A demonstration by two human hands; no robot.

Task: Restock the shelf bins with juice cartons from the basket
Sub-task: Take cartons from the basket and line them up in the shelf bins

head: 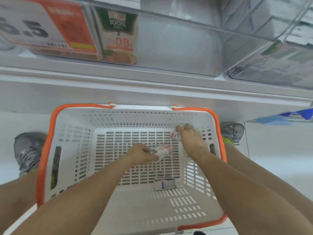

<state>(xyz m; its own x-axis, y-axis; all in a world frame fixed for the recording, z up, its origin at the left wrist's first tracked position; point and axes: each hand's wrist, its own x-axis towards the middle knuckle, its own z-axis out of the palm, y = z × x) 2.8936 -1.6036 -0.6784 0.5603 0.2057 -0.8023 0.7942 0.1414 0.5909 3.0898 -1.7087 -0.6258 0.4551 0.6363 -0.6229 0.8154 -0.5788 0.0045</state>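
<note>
Left hand point(142, 154): grips 1 carton point(163, 150), mid-basket point(72, 133).
Right hand point(190, 138): grips second carton point(175, 135), far corner.

White slotted basket point(71, 143) with orange rim; white-and-red cartons point(163, 150); green-and-orange shelf carton point(119, 34); orange-and-white price sign point(47, 26); grey shoes point(27, 150).

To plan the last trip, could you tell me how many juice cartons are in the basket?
3: one in the left hand, one in the right hand, one lying loose near the basket's front.
</note>
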